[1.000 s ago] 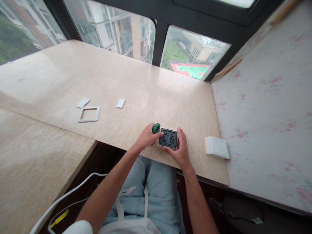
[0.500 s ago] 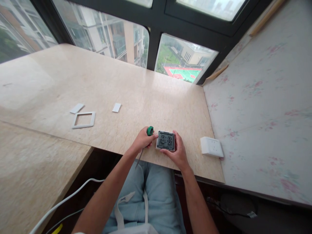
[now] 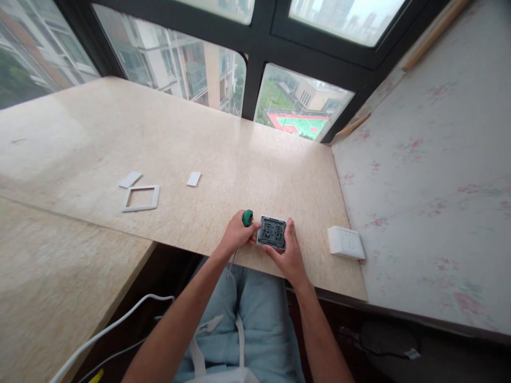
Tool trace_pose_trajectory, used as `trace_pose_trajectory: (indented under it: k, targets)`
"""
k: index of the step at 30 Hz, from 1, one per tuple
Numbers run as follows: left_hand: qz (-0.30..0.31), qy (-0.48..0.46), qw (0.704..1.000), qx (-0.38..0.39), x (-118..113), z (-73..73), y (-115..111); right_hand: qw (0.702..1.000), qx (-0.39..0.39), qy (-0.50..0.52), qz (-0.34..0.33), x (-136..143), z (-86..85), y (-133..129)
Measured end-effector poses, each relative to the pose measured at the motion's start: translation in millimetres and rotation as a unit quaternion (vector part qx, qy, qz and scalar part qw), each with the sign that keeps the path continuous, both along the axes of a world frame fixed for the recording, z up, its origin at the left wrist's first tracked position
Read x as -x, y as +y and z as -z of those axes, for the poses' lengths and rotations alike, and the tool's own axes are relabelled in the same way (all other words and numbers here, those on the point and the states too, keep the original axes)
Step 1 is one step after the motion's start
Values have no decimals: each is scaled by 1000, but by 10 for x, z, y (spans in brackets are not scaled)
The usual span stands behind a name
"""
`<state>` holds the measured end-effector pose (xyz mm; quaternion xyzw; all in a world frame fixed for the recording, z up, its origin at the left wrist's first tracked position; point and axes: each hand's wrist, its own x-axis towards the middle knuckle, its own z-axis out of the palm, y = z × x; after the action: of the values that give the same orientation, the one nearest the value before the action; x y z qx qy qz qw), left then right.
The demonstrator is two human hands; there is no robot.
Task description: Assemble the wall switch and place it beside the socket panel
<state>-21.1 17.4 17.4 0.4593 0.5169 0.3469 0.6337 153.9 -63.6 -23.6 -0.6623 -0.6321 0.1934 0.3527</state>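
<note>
Near the counter's front edge, my right hand (image 3: 288, 252) grips the right side of a wall switch (image 3: 272, 232), its dark inner face turned up and a white rim around it. My left hand (image 3: 238, 232) is closed round a screwdriver (image 3: 247, 217) whose green handle end sticks up past the fingers; its thin shaft points down over my lap. The left fingertips touch the switch's left edge. Farther left lie a white rectangular frame (image 3: 157, 198) and two small white cover plates, one plate (image 3: 130, 179) beside the frame and another plate (image 3: 194, 178) nearer the middle.
A white socket box (image 3: 346, 242) stands against the flowered wall (image 3: 435, 175) at the right. The stone counter (image 3: 223, 154) runs back to dark-framed windows. A white cable (image 3: 115, 322) hangs below the counter at the lower left.
The view has shifted slightly, so the counter and everything on it sit a little lower. Both hands keep their hold on the screwdriver and the switch, almost unmoved.
</note>
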Motion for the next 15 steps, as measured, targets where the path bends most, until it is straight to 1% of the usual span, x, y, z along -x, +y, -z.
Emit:
trace_pose_trajectory:
  k: [3,6,15]
  targets:
    - [-9,-9,1000,26,16,-16,-3,999,-11,-26,17,7,51,-55]
    - [-6,-20,999,47,29,-39,3,999,-26,-25,15,1,68,-99]
    - [56,26,998,16,32,-57,31,1000,-13,-6,8,-32,41,-108]
